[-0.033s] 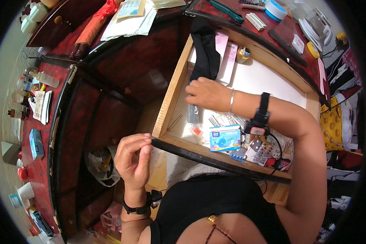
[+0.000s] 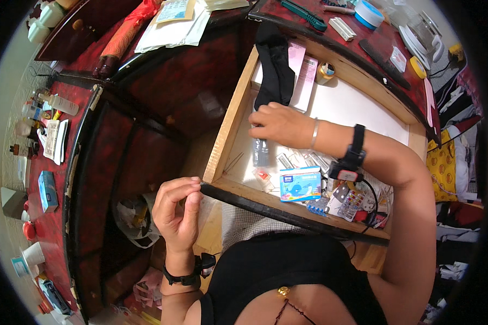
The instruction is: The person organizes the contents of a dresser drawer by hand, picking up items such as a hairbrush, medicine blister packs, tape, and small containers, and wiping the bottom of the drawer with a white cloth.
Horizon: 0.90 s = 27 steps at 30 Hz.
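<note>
My right hand is in the open wooden drawer, its fingers curled down round a dark grey packet in clear wrap. The hand hides the packet's upper end. Just beyond the fingers lies a black sock-like cloth, draped over the drawer's far edge. My left hand is at the drawer's near left corner, fingertips against it. Its fingers are bent, with the thumb a little apart and nothing visible between them. A blue and white box lies near the drawer front.
Pink and white boxes and a small gold-lidded jar lie at the drawer's far end. Blister packs fill its near right corner. A dark red desktop borders it, with a blue and white tub on top.
My right hand has shifted slightly to the right, and the grey packet has moved slightly with it. My left hand stays at the drawer corner.
</note>
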Motion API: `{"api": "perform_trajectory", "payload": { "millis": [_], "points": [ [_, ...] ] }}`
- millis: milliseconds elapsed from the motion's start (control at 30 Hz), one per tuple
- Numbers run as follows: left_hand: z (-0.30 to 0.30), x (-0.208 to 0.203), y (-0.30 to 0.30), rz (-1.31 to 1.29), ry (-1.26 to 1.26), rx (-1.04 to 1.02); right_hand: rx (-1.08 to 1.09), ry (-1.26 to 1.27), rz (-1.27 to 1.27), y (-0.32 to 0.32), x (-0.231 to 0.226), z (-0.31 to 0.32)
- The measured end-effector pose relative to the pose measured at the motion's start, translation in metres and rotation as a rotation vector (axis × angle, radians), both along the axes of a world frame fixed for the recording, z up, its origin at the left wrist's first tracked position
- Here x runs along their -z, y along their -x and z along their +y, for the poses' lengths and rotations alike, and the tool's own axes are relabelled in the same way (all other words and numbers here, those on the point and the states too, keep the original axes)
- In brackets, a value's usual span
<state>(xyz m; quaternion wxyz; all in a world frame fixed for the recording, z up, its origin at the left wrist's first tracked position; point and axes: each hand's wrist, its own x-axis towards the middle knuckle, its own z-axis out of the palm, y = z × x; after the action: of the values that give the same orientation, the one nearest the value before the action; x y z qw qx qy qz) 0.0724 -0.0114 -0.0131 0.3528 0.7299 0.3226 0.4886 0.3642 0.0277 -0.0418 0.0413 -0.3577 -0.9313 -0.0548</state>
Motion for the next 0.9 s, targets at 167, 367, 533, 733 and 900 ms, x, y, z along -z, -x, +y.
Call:
{"api": "perform_trajectory", "payload": {
  "millis": [167,367,533,733,900],
  "points": [
    [0.009,0.006,-0.007,-0.007,0.041,0.0,0.159,0.504,0.818,-0.02,-0.046,-0.028],
    [0.007,-0.003,-0.009,-0.007,0.075,-0.011,0.465,0.537,1.588,-0.09,-0.131,-0.066],
    [0.01,-0.007,-0.023,-0.04,0.156,0.058,1.011,-0.412,0.612,-0.202,-0.152,-0.083],
    [-0.003,-0.042,-0.064,0.187,0.046,0.29,1.044,-0.391,0.28,-0.267,-0.099,-0.041],
    [-0.012,-0.054,-0.097,0.533,-0.063,0.641,1.035,-0.782,-0.023,-0.261,-0.096,-0.048]
  ]
}}
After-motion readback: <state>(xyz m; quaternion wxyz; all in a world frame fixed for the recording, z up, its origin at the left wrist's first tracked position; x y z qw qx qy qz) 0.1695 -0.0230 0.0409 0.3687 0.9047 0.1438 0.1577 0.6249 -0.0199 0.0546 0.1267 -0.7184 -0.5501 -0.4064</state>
